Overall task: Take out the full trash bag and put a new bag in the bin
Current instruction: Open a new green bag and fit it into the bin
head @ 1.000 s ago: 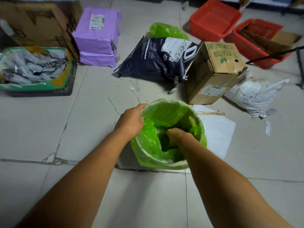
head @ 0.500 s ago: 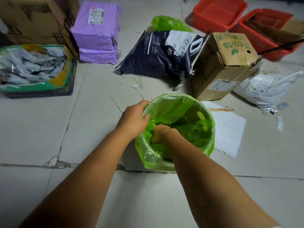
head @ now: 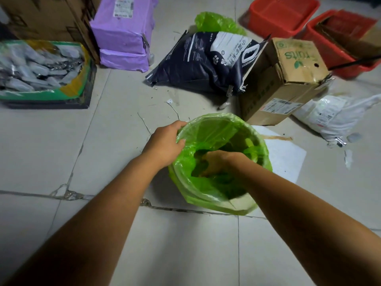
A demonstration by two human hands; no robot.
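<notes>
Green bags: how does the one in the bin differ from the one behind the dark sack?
The near bag is spread open over the bin; the far bag is bunched up. The left hand grips the near bag; the far bag lies untouched. Both are translucent green.

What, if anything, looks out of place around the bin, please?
The thin green plastic bag sits unevenly: the round cream bin's near rim is bare. Behind it, the brown cardboard fruit box looks tipped on its side.
</notes>
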